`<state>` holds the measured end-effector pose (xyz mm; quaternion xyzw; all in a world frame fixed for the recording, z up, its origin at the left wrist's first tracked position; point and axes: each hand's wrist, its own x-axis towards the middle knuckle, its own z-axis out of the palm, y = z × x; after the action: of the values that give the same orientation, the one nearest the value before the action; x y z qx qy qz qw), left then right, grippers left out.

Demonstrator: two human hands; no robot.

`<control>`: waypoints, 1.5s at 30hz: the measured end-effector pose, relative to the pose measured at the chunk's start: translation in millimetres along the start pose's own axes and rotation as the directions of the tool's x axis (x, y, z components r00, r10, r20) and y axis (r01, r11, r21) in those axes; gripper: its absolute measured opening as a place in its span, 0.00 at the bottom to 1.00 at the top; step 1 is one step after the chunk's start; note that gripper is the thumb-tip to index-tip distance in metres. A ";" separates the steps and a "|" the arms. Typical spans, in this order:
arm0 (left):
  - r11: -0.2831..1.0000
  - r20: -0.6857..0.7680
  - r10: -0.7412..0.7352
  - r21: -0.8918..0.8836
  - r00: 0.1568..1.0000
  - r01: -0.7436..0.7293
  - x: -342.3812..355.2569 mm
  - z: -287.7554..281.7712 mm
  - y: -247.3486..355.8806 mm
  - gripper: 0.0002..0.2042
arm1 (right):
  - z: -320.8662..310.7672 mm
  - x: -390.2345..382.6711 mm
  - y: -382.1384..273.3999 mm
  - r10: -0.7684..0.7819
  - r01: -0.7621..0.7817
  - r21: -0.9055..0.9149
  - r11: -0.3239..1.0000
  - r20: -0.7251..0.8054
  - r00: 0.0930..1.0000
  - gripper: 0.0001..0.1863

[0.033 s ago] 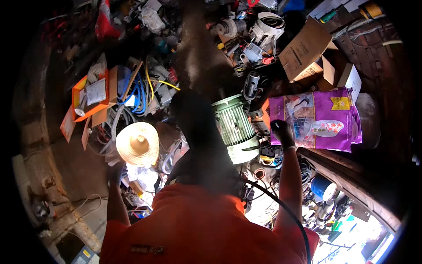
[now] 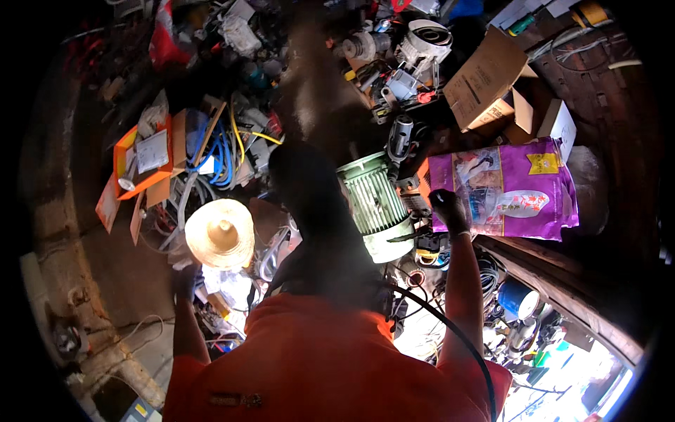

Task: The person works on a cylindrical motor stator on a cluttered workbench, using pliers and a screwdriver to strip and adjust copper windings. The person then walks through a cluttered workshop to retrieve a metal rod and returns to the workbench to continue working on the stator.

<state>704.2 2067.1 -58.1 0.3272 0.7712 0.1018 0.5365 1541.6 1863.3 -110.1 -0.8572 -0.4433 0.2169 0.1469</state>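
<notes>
My right hand [image 2: 450, 209], in a dark glove, lies at the left edge of a purple printed bag [image 2: 520, 200]. Its fingers look curled, with a small white spot showing among them; what they hold, if anything, is unclear. Just left of that hand is a green finned electric motor [image 2: 376, 200], with a dark and silver power tool [image 2: 399, 137] beside its upper right. My left hand [image 2: 184, 280] is dark and in shadow below a straw hat [image 2: 220, 233]. Its fingers cannot be made out.
An orange box [image 2: 144, 156] and coiled blue hose [image 2: 223, 158] sit at the left. An opened cardboard box [image 2: 485, 81] stands at the upper right, with a blue bucket [image 2: 518, 300] lower down. A black cable [image 2: 450, 323] crosses near my right arm. Loose parts clutter the surroundings.
</notes>
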 end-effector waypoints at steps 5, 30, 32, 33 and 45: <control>0.979 0.072 -0.174 -0.092 0.982 0.181 20.4 28.3 -62.1 0.15 | 37.9 22.3 61.1 -0.224 0.244 -0.191 0.951 0.120 0.967 0.10; 0.861 0.387 0.349 0.227 0.854 -0.455 314.0 139.5 541.0 0.21 | 94.0 488.2 -104.5 -0.245 0.231 0.201 0.952 0.049 0.968 0.32; 0.875 0.375 0.287 0.273 0.882 -0.401 324.9 141.7 542.0 0.20 | 74.7 520.1 -130.1 -0.334 0.324 0.126 0.938 0.063 0.941 0.28; 0.898 0.367 0.223 0.282 0.903 -0.337 324.6 145.7 550.8 0.19 | 71.4 534.2 -136.5 -0.349 0.337 0.127 0.933 0.096 0.932 0.26; 0.815 -0.401 -0.440 0.197 0.803 0.545 133.2 -94.3 602.2 0.16 | 124.9 624.5 -88.1 -0.054 0.080 -0.056 0.995 0.363 0.930 0.17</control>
<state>830.0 2628.0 184.6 0.1687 0.9160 -0.1078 0.3476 1737.9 2434.8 -329.6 -0.7917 -0.4989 0.3502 0.0403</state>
